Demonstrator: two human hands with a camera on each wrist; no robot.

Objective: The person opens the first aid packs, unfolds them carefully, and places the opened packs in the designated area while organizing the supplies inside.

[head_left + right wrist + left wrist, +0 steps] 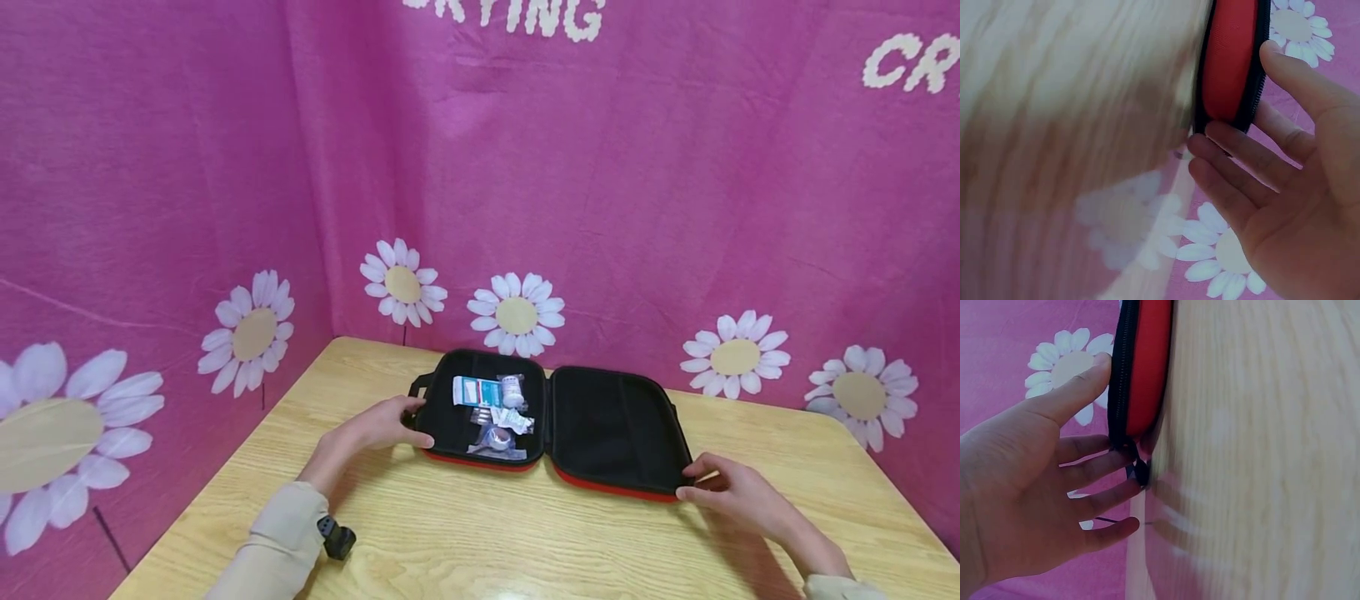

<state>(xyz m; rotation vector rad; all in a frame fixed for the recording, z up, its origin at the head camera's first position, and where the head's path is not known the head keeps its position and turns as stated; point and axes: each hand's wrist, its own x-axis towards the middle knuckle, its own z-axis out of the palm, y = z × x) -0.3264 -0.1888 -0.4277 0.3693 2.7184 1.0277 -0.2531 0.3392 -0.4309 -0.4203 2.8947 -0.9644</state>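
Observation:
A red and black zip case [615, 429] lies spread flat on the table in the head view. Its left half holds a teal and white packet [477, 392], a small white bottle [512, 392] in clear wrap, a crumpled white packet [513, 419] and a clear bag [497, 442] with a round roll inside. My left hand [378, 425] holds the case's left corner, thumb on the zipped rim, other fingers spread beside the black handle [420, 384]. With thumb on the rim and fingers against the outer side, my right hand [738, 493] grips the right half's near corner.
The light wooden table [480, 542] stretches in front of the case. Pink cloth [600, 208] with daisies hangs right behind it and along the left side. A small black device [337, 537] sits at the left sleeve.

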